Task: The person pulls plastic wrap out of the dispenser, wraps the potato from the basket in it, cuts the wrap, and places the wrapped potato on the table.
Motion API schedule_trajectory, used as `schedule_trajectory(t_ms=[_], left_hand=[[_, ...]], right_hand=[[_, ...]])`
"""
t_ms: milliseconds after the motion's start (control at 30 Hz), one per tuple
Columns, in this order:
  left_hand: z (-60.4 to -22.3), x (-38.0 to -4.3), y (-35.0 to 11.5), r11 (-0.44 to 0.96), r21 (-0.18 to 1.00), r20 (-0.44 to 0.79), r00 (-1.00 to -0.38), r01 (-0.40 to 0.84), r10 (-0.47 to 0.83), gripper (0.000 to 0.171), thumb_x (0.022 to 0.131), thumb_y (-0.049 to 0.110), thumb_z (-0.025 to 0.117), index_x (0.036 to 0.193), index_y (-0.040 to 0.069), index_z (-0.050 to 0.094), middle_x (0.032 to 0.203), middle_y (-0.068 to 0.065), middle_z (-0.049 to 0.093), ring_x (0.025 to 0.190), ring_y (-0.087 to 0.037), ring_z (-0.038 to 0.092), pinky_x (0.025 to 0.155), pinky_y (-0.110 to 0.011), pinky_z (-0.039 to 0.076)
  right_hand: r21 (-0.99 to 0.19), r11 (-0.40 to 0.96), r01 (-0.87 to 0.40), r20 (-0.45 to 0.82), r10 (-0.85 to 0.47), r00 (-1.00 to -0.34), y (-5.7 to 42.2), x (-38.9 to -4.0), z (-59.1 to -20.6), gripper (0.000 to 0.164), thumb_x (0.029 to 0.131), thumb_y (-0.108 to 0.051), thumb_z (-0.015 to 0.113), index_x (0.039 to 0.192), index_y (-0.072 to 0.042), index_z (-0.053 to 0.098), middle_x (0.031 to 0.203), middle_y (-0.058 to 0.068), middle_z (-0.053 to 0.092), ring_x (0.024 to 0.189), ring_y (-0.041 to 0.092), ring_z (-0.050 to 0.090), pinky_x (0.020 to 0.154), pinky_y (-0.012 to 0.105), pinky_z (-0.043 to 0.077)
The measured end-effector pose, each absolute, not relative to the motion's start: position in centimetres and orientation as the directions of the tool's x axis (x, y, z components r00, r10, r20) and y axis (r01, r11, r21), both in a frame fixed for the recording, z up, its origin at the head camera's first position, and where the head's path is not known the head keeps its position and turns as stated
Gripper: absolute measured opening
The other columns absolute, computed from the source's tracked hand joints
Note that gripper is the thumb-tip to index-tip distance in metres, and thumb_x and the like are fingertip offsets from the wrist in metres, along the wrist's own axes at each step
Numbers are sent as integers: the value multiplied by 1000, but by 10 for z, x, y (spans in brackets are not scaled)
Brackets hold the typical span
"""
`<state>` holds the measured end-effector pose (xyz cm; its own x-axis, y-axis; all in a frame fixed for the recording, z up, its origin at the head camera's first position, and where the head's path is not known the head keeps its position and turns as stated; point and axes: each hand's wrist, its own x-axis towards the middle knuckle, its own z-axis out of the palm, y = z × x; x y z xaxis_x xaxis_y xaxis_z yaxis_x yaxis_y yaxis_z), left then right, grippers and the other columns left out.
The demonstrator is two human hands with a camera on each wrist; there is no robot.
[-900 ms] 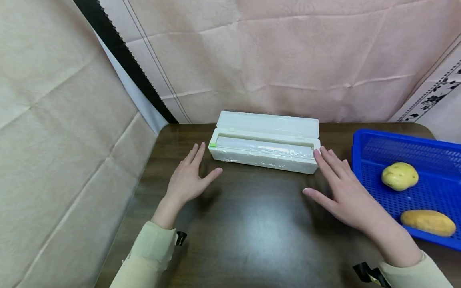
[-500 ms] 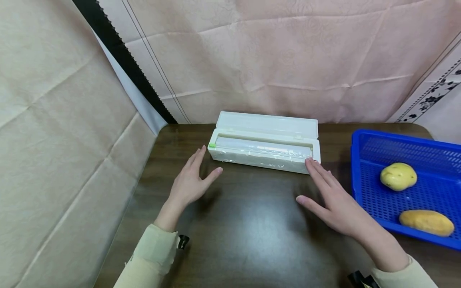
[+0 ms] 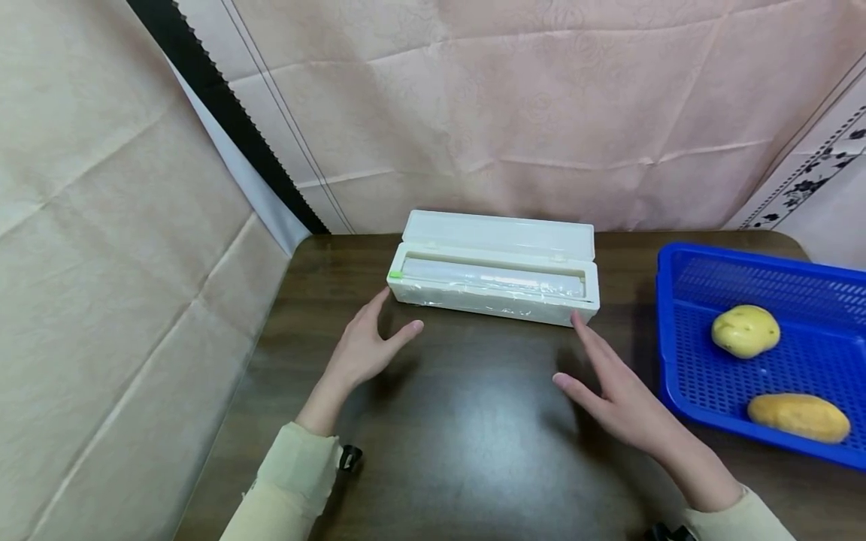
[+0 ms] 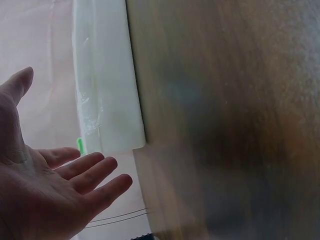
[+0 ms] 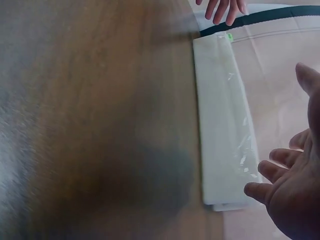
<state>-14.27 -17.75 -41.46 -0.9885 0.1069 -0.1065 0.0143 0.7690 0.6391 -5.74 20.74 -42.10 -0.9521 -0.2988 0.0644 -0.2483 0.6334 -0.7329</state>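
At the back of the table stands a white cling film box (image 3: pixel 492 297), its lid (image 3: pixel 501 233) tipped back and a roll of film (image 3: pixel 494 278) lying inside. My left hand (image 3: pixel 365 346) is near the box's left front corner, fingers extended and thumb apart, holding nothing. By the right front corner is my right hand (image 3: pixel 619 398), also with fingers stretched out and nothing in it. In the left wrist view, the left hand's fingers (image 4: pixel 95 175) spread beside the box's end with the green tab (image 4: pixel 80 145). The right wrist view has the right fingertips overlapping the box's near end (image 5: pixel 230 185).
To the right sits a blue plastic basket (image 3: pixel 676 376) holding a yellow-green round fruit or vegetable (image 3: pixel 746 331) and a potato-like oblong one (image 3: pixel 799 418). Brown table surface (image 3: pixel 473 436) lies in front of the box. Cloth curtains (image 3: pixel 507 113) hang behind and at left.
My right hand has drawn left and slightly down from the box's right end to its front corner. My left hand has shifted slightly toward me and right. The box stays put.
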Motion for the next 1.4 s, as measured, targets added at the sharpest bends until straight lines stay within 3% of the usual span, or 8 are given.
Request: schedule_trajectory(t_ms=[200,333,433,533,867,933,1167,1400], left_hand=[[-421,-146,-177,758,653,-117,-988,1,103,104,92,78,63,169,16,31,170,-11,39,157,-35,35,122,-63,34],[-424,-149,-176,750,662,-115,-989,-3,97,102,92,77,65,168,16,34,168,-11,42,156,-35,38,122,-62,35],[-426,-151,-175,743,670,-117,-989,-11,91,101,92,76,65,167,16,35,168,-11,43,155,-35,39,122,-62,35],[-427,-154,-174,739,674,-113,-990,-14,85,99,92,75,66,167,16,37,167,-12,44,155,-35,39,122,-61,36],[-430,-161,-174,727,687,-92,-992,-5,80,90,96,66,68,162,10,43,162,-13,50,151,-34,45,121,-57,38],[-430,-162,-173,722,692,-93,-993,-10,76,89,96,65,69,161,10,44,161,-13,51,150,-34,46,121,-56,39],[-433,-166,-171,668,743,-124,-990,-43,74,88,94,60,76,160,10,46,156,-15,56,144,-31,54,118,-54,43],[-438,-173,-176,618,782,-182,-978,-79,106,86,92,50,83,159,11,47,158,-10,55,146,-30,53,119,-52,43]], right_hand=[[-781,587,-215,73,-256,-964,206,-60,-433,82,109,-33,63,173,-13,16,176,17,25,160,45,22,118,76,26],[-796,575,-190,67,-228,-971,205,-62,-439,79,110,-33,62,172,-13,18,175,16,27,159,42,26,127,42,30],[-790,584,-184,74,-207,-976,206,-63,-442,79,109,-33,63,172,-14,19,174,17,29,157,43,30,126,42,34],[-782,600,-170,74,-181,-981,208,-65,-444,81,108,-34,64,173,-16,19,172,20,29,155,46,31,115,76,32],[-792,596,-131,73,-121,-990,212,-71,-451,75,110,-33,62,170,-9,25,167,24,36,147,48,44,113,70,40],[-802,584,-127,80,-106,-991,213,-72,-453,73,110,-32,62,169,-7,26,165,25,38,145,48,47,113,66,41],[-843,528,-101,84,-56,-995,217,-74,-460,68,111,-29,59,166,-1,30,160,27,43,143,45,49,100,1,33],[-878,477,-37,29,-24,-999,217,-78,-462,62,114,-29,52,164,2,33,160,28,45,144,43,49,103,9,41]])
